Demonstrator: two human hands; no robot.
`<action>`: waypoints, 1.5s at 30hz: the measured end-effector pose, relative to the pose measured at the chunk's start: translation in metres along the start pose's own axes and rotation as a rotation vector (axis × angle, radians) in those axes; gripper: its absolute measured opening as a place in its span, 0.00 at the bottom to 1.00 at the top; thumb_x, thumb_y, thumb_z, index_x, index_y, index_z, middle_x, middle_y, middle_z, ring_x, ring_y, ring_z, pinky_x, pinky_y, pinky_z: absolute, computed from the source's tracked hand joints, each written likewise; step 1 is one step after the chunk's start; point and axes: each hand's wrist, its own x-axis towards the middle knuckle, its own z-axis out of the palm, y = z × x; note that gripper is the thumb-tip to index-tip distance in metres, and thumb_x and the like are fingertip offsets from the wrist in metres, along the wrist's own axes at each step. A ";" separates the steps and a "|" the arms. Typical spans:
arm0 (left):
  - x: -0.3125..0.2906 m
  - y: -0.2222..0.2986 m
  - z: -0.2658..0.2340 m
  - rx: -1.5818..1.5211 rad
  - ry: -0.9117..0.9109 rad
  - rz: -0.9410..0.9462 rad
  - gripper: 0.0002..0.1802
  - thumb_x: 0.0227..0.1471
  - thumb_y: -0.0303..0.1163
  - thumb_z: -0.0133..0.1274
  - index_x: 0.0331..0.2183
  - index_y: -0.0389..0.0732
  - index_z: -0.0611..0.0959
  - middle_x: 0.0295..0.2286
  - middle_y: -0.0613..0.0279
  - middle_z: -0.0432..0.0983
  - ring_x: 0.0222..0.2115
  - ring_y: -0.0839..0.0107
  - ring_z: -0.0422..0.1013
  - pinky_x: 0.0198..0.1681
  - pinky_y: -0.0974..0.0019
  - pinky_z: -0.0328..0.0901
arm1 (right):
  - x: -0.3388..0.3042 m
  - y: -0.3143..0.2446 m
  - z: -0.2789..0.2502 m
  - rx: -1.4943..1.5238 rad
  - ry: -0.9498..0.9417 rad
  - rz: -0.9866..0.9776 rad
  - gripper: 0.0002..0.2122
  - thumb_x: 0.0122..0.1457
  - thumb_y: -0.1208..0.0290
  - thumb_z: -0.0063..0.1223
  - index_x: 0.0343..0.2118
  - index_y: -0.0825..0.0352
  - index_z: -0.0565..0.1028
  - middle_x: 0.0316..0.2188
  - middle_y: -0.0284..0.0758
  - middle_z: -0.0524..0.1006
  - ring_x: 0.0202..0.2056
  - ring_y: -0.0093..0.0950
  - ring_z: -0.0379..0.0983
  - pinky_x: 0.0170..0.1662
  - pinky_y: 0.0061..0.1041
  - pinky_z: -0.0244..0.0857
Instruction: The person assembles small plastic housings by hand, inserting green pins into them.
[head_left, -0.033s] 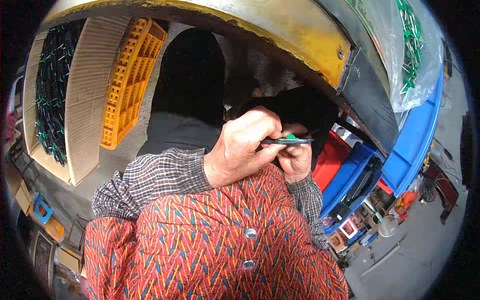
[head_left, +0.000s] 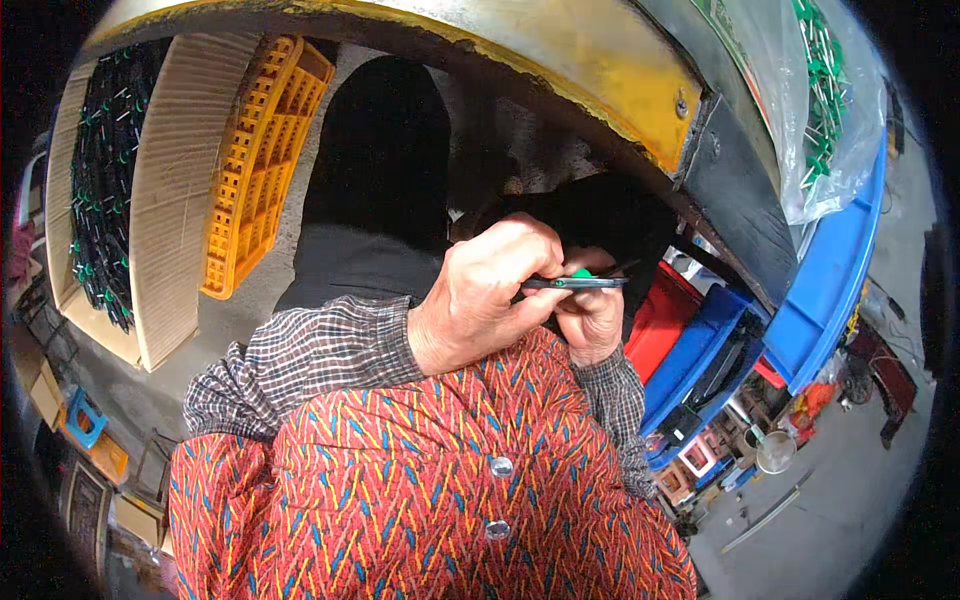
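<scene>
A slim black piece [head_left: 597, 283] with a shiny, pale edge lies almost level in front of my body. My left hand [head_left: 488, 290] is closed round its left end, fingers curled over it. On the far side, my right hand [head_left: 592, 328] is closed against the same piece, its fingertips partly hidden behind it. A small bright green part [head_left: 582, 273] sticks up from the black piece between the two hands. The exact kind of this object cannot be made out. Both hands are above my lap, close to the red patterned garment [head_left: 430, 460].
At left stands a cardboard box [head_left: 185, 200] of black pieces with green and silver bits, beside a yellow plastic crate [head_left: 262, 180]. A worn yellow-edged table [head_left: 600, 70] curves ahead. At right are a plastic bag of green-and-metal pieces [head_left: 822, 100], a blue tray [head_left: 825, 290] and a red bin [head_left: 662, 318].
</scene>
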 end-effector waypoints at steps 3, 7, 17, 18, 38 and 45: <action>-0.001 0.001 0.000 0.005 -0.004 0.005 0.13 0.35 0.23 0.65 0.26 0.36 0.77 0.28 0.55 0.77 0.30 0.63 0.76 0.33 0.67 0.70 | 0.000 0.003 -0.008 0.062 -0.072 0.029 0.16 0.40 0.70 0.68 0.31 0.72 0.75 0.25 0.35 0.76 0.24 0.25 0.73 0.24 0.20 0.65; -0.001 0.000 0.001 0.011 -0.004 0.001 0.13 0.35 0.23 0.65 0.26 0.36 0.78 0.28 0.55 0.77 0.29 0.63 0.76 0.32 0.67 0.71 | -0.003 0.003 -0.006 0.100 -0.009 0.029 0.16 0.40 0.70 0.68 0.31 0.71 0.75 0.26 0.36 0.76 0.24 0.25 0.73 0.24 0.21 0.65; -0.001 0.000 0.001 0.003 -0.007 -0.016 0.13 0.35 0.23 0.65 0.26 0.37 0.78 0.28 0.56 0.77 0.29 0.63 0.76 0.32 0.67 0.71 | -0.003 0.003 -0.006 0.125 -0.024 0.034 0.16 0.42 0.68 0.67 0.30 0.73 0.75 0.23 0.33 0.75 0.18 0.18 0.63 0.20 0.19 0.55; -0.001 0.000 0.001 0.004 -0.007 -0.016 0.13 0.35 0.23 0.65 0.26 0.37 0.78 0.28 0.56 0.77 0.29 0.63 0.76 0.32 0.67 0.71 | -0.003 0.003 -0.006 0.125 -0.024 0.033 0.16 0.42 0.68 0.67 0.30 0.73 0.75 0.23 0.33 0.75 0.18 0.18 0.63 0.20 0.19 0.55; 0.005 0.003 0.004 -0.145 -0.243 -0.024 0.09 0.50 0.25 0.55 0.35 0.34 0.79 0.24 0.57 0.76 0.22 0.68 0.73 0.27 0.68 0.68 | -0.003 -0.013 0.001 -0.092 -0.076 0.061 0.12 0.48 0.68 0.66 0.32 0.69 0.77 0.23 0.27 0.75 0.18 0.13 0.62 0.19 0.14 0.53; 0.004 0.008 -0.007 -0.393 -0.414 -0.687 0.09 0.56 0.28 0.53 0.38 0.35 0.78 0.19 0.71 0.72 0.17 0.87 0.65 0.19 0.80 0.61 | -0.008 -0.020 0.007 -0.080 -0.093 0.078 0.18 0.54 0.68 0.61 0.44 0.69 0.70 0.29 0.28 0.72 0.19 0.13 0.58 0.21 0.14 0.52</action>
